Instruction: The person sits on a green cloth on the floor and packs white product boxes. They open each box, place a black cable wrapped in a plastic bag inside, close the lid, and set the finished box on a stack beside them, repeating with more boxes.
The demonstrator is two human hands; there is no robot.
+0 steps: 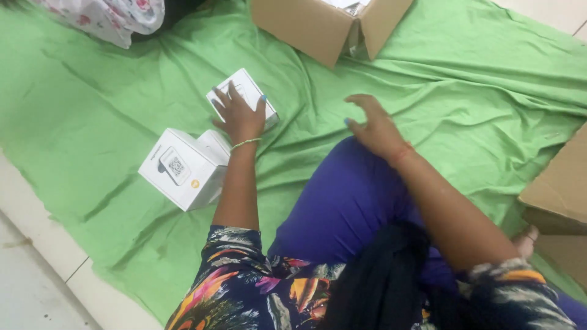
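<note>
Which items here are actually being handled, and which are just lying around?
In hand:
- left hand gripping the small white box
- second white box right beside it
- right hand open, empty, above the knee

Lying about:
- open cardboard box at top
- cardboard box at right edge
- floral bundle top left
- green cloth underneath

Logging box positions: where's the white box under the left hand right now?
Head view, left of centre: the small white box lies on the green cloth, under the left hand, just beyond a larger white box.
</note>
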